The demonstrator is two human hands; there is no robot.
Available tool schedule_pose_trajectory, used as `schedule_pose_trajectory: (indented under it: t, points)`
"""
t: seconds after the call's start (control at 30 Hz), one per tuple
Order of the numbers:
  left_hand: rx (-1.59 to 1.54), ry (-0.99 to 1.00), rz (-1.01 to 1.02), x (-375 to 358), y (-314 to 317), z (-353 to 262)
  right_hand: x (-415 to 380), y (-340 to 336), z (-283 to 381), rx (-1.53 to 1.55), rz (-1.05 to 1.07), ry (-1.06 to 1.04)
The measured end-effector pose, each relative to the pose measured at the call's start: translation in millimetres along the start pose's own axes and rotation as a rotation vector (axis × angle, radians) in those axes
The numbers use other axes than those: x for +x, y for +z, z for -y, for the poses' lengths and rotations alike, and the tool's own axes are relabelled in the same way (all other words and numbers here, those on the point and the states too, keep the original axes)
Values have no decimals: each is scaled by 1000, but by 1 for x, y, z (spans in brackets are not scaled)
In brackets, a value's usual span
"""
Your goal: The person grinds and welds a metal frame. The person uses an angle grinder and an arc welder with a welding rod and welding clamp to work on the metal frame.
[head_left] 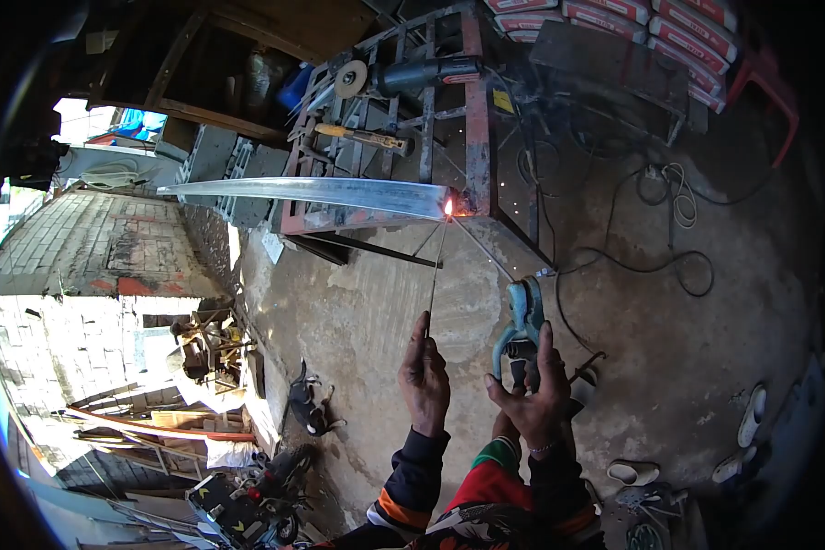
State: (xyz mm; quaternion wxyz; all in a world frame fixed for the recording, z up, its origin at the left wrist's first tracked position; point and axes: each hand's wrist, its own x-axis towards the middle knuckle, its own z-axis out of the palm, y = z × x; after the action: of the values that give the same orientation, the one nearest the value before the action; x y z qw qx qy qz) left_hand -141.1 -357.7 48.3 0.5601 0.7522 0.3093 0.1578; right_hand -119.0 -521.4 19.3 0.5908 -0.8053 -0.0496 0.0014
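My left hand (424,385) is closed around a thin metal rod (437,275), whose far end reaches up to a bright glowing spot at the end of a long grey metal bar (321,191). In my right hand (541,394) is a blue welding electrode holder (524,312), fingers wrapped around its handle. From its jaws a welding electrode (484,249) slants up to the same glowing spot, where small sparks show. The bar lies across the near edge of a metal grid table (478,137), sticking out to the left.
On the grid table lie an angle grinder (422,77) and a yellow-handled tool (362,137). Black cable (646,254) loops over the concrete floor. A dog (310,401) lies at left, near a motorcycle (257,495). Stacked bags (692,46) and a red chair (779,101) stand at back right.
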Motion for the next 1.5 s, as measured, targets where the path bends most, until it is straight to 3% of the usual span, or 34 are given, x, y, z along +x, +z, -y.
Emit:
schedule_pose_trajectory:
  t: [0.43,0.57,0.73,0.83,1.5]
  points:
    - [34,72,-6,0,1,-2,7,1,4,17,-17,-28]
    - [1,-115,-38,-1,2,-5,6,3,2,-17,0,2]
    - [8,-40,-24,-1,1,-2,4,-1,3,-75,49,40]
    - [42,86,-11,1,0,-1,3,0,2,21,-68,-39]
    - [13,77,-1,2,-2,6,4,0,1,13,13,5]
